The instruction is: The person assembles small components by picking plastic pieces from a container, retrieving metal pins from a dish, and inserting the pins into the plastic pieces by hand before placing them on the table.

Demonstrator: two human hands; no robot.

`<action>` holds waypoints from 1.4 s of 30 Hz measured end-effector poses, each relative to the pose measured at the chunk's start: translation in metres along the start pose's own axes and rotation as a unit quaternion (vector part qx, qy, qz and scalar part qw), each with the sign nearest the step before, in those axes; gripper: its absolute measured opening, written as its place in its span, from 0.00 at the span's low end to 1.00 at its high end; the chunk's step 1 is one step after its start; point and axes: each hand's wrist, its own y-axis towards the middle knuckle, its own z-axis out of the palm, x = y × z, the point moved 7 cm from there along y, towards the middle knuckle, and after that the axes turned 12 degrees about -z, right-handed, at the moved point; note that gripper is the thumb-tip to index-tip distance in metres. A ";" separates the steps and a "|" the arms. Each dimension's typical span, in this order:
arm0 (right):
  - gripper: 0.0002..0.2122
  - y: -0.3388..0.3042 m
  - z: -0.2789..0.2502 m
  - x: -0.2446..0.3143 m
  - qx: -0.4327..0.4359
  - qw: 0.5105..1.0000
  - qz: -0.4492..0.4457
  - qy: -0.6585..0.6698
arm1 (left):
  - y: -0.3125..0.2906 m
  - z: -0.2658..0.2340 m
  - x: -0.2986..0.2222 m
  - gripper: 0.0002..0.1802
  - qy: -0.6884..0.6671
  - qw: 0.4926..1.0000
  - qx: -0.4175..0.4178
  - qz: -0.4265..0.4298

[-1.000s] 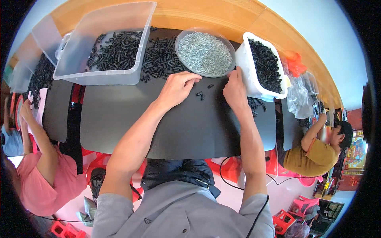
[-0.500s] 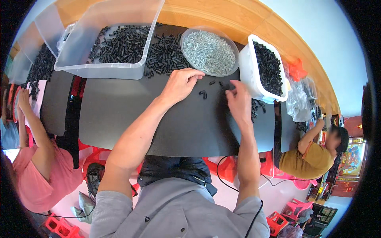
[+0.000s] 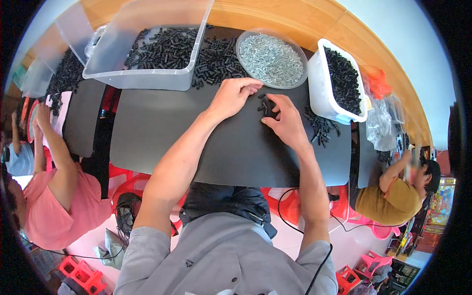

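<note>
Right hand (image 3: pixel 286 123) is curled low over the bench (image 3: pixel 236 157), thumb and forefinger arched apart around a few small black pieces (image 3: pixel 263 105); whether any is gripped or only covered cannot be told. Left hand (image 3: pixel 230 101) is held with thumb and forefinger close together beside the near rim of a round clear tray (image 3: pixel 305 72); its fingertips are too small to read, so a held piece can be neither confirmed nor ruled out.

Silver metal pieces (image 3: pixel 272 58) are heaped in the tray, just beyond both hands. To the right of it a white tub (image 3: pixel 318 97) is filled with black pieces, and a loose heap (image 3: pixel 322 128) is spread at its foot. To the left, another black pile (image 3: pixel 215 61) is seen between the tray and a large clear bin (image 3: pixel 147 81).

Handling, as judged: small pieces are best picked singly with light fingertip pressure, wrists kept low; only a few should be kept within reach, and the tray rim should not be knocked.
</note>
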 end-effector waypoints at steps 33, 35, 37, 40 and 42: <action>0.06 -0.065 -0.001 0.022 -0.150 0.965 -0.198 -0.084 | -0.046 0.030 -0.024 0.31 0.432 0.892 -0.073 0.107; 0.06 -0.067 -0.002 0.023 -0.155 0.963 -0.203 -0.087 | -0.045 0.028 -0.024 0.30 0.433 0.892 -0.079 0.105; 0.06 -0.067 -0.002 0.022 -0.150 0.963 -0.205 -0.088 | -0.041 0.024 -0.023 0.27 0.403 0.908 -0.068 0.089; 0.07 -0.067 -0.002 0.025 -0.138 0.962 -0.213 -0.102 | -0.039 0.011 -0.020 0.23 0.359 0.929 -0.059 0.071; 0.07 -0.066 0.001 0.025 -0.137 0.961 -0.218 -0.100 | -0.039 0.004 -0.018 0.21 0.327 0.942 -0.054 0.054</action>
